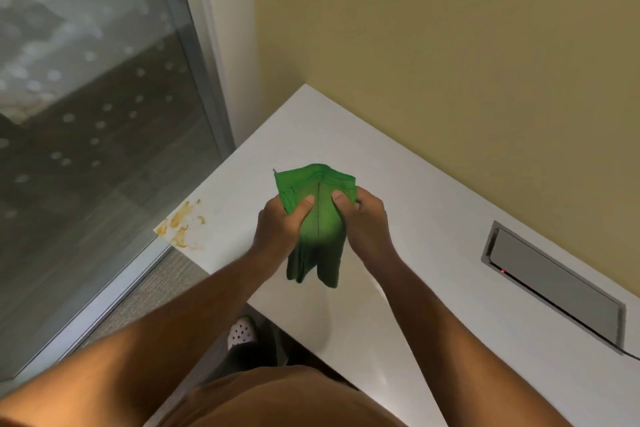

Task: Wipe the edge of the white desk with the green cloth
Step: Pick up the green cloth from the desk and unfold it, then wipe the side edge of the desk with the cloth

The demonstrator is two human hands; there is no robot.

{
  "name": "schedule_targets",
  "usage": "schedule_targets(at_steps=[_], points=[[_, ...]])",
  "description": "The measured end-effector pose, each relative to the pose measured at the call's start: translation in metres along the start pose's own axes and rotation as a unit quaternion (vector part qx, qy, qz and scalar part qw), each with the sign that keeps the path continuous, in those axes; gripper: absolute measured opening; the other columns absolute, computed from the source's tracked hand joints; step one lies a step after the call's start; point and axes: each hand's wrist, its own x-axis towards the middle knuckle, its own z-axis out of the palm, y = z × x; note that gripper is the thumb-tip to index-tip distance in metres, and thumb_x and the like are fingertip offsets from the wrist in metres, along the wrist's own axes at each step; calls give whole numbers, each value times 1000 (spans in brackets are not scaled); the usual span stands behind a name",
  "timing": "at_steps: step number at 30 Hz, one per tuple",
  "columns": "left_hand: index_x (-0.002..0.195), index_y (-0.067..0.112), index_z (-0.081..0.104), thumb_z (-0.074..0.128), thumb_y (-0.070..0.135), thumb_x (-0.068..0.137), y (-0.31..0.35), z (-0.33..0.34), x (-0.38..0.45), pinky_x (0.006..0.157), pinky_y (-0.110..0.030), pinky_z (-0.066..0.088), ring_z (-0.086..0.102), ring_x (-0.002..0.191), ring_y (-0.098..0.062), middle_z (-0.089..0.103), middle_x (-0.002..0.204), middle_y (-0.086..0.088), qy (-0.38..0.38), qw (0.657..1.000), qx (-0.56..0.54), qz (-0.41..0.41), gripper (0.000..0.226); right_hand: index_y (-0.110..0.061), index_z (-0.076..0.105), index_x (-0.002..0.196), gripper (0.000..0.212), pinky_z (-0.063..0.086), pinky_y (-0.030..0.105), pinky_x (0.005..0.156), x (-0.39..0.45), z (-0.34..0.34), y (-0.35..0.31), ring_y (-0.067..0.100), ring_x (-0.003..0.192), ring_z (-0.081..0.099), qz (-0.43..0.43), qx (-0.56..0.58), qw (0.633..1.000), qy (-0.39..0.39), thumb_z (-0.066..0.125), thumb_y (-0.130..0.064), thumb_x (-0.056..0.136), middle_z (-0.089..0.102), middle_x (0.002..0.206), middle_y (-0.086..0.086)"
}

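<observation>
The green cloth is folded and held up over the white desk, its lower end hanging loose. My left hand grips its left side with the thumb pressed on the front. My right hand grips its right side the same way. An orange-yellow smear marks the desk's near left corner and edge, to the left of both hands and apart from the cloth.
A grey cable hatch with a small red light is set into the desk on the right. A yellow wall runs behind the desk. A glass panel with a metal frame stands at left. My shoe shows on the floor below the desk edge.
</observation>
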Motion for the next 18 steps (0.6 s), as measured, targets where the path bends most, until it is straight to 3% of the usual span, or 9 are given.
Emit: schedule_targets(at_steps=[2,5,8,11,13,15,18], points=[[115,17,77,67,25,102,-6,-25,14,89,-35,61,77,105,-24,82,109,-3,-20,997,-65,-21,18,-22,79,105,18,60,40,83,5,4,-5,20,93,76,0,35,999,-19,61,-26,102,81,97,-5],[107,20,79,69,9,100,-11,-66,38,75,-25,63,80,98,-20,84,105,2,-47,994,-95,-35,16,-17,78,116,19,61,32,78,20,3,-10,14,93,79,-11,48,998,-31,63,-19,104,83,103,-1],[103,21,79,73,3,96,-8,-102,63,77,-22,62,80,92,-13,84,99,5,-63,998,-29,-10,20,-10,76,117,19,61,25,82,41,6,-21,12,95,80,-25,44,996,-70,64,-7,102,83,103,-3],[96,14,80,77,0,91,6,-127,90,85,-32,58,75,86,-16,82,95,-5,-66,995,73,24,15,-6,76,112,15,60,31,86,65,14,-34,13,93,78,-49,-13,995,-91,67,-5,100,82,101,2],[94,9,82,81,3,86,14,-137,105,84,-36,54,71,85,-19,80,94,-15,-28,984,155,88,10,-6,78,109,14,60,38,92,81,21,-39,18,99,76,-84,-61,991,-80,70,-7,98,81,104,7],[99,9,85,81,1,83,19,-144,115,87,-38,55,73,90,-23,79,97,-13,19,957,216,194,18,-13,81,109,17,59,39,96,92,30,-39,16,107,75,-117,-90,987,-58,72,-10,94,81,108,0],[106,9,85,74,-3,84,11,-157,119,94,-36,56,74,99,-26,80,105,-10,-4,918,270,289,27,-20,82,111,21,60,33,94,97,46,-20,9,109,74,-138,-92,986,-35,74,-13,93,81,112,-6]])
